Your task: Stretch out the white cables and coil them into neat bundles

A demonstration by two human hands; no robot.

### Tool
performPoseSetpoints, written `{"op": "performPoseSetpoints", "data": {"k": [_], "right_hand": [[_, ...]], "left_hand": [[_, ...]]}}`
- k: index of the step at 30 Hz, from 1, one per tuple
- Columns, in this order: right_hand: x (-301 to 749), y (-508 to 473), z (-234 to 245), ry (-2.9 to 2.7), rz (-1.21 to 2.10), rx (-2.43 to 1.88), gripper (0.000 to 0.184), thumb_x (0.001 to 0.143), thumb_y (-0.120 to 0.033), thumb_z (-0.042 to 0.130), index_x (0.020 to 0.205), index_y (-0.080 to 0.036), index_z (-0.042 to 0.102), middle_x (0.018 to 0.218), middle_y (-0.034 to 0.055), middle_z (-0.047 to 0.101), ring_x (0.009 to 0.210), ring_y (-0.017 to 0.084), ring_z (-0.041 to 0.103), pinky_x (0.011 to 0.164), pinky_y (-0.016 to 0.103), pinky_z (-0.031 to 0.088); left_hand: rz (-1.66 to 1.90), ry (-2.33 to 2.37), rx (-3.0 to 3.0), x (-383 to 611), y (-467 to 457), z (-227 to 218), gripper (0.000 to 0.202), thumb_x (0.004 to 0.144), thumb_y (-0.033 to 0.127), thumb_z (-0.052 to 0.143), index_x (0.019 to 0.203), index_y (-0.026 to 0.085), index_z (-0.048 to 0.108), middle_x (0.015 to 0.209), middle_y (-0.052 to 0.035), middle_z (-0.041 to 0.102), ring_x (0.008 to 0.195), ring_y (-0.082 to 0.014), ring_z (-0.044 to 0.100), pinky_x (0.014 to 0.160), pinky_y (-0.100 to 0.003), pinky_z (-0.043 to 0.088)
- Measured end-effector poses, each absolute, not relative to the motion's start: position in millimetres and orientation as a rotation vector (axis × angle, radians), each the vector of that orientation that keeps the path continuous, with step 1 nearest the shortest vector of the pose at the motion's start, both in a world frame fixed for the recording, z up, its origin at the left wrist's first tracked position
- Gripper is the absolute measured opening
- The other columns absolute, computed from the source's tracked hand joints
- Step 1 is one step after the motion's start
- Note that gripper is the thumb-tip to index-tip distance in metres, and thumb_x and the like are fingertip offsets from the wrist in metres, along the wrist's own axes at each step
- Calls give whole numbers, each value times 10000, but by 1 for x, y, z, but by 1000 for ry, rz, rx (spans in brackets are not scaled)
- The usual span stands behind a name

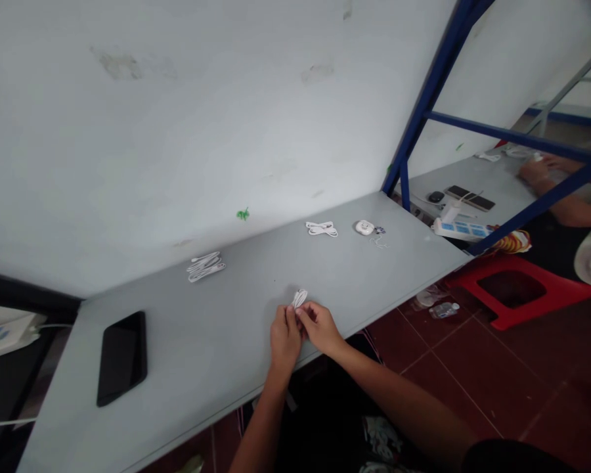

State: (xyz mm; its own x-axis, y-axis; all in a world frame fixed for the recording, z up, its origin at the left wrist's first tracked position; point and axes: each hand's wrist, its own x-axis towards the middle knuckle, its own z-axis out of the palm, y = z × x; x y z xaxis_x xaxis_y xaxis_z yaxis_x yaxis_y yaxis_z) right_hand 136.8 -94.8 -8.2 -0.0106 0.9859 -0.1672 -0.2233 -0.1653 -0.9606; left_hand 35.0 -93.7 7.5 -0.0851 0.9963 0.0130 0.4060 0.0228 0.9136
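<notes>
Your left hand [284,340] and right hand [320,327] pinch a small coiled white cable [299,299] between narrowly closed fingers [303,314], near the front edge of the grey surface [217,341]. A similar bundle [205,266] lies farther back, beyond a black smartphone [122,358].

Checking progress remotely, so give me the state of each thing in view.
Left hand, pinching the bundled white cable
Right hand, pinching the same cable
Coiled white cable, on the grey bench
Second coiled cable, lying flat
Black smartphone, lying flat, screen dark
Round white case, looks shut
</notes>
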Motion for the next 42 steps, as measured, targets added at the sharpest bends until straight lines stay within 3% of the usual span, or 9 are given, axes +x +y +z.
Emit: {"op": "performPoseSetpoints", "data": {"k": [7, 15, 24, 29, 34, 42], "right_hand": [[142, -82, -8, -790, 1523, -1115, 414, 709, -590, 724, 708, -199, 590, 604, -12, 608, 523, 134, 555, 493, 268, 497], [144, -79, -9, -859, 1444, -1141, 364, 739, -540, 699, 699, -191, 606, 581, -21, 593, 512, 125, 534, 520, 260, 466], [142, -84, -14, -1140, 1122, -1258, 226, 852, -418, 609, 813, -198, 645, 724, 19, 666, 615, 149, 609, 587, 266, 498], [145, -76, -14, -1028, 1280, -1304, 278, 789, -460, 671, 707, -201, 610, 598, -4, 623, 495, 143, 579, 502, 274, 486], [147, -67, -10, -821, 1527, -1219, 348, 681, -498, 769, 650, -195, 601, 571, -8, 623, 463, 126, 560, 475, 267, 492], [155, -61, -3, -649, 1875, -1094, 312, 636, -393, 835, 620, -160, 629, 556, -13, 597, 480, 93, 532, 487, 237, 476]], "left_hand": [[1007, 1454, 1621, 31, -95, 10, 270, 953, 414, 422, 977, 172, 542, 808, -64, 679, 691, -184, 637, 629, -301, 477], [961, 1472, 1673, 30, -90, 4, 243, 966, 377, 414, 939, 183, 558, 696, -35, 657, 571, -164, 590, 546, -272, 419], [982, 1425, 1574, 23, -85, 3, 327, 952, 401, 447, 956, 160, 669, 748, -45, 686, 647, -163, 611, 621, -276, 464], [1019, 1395, 1516, 26, -88, 2, 352, 942, 397, 482, 1079, 161, 704, 842, -61, 743, 680, -172, 658, 646, -284, 512], [1181, 1429, 1524, 31, -94, -1, 330, 915, 330, 539, 1159, 182, 707, 1139, -101, 738, 995, -228, 704, 879, -356, 552], [1285, 1464, 1569, 32, -99, -4, 286, 911, 322, 553, 1072, 191, 749, 1038, -97, 766, 921, -219, 723, 855, -375, 574]]}}
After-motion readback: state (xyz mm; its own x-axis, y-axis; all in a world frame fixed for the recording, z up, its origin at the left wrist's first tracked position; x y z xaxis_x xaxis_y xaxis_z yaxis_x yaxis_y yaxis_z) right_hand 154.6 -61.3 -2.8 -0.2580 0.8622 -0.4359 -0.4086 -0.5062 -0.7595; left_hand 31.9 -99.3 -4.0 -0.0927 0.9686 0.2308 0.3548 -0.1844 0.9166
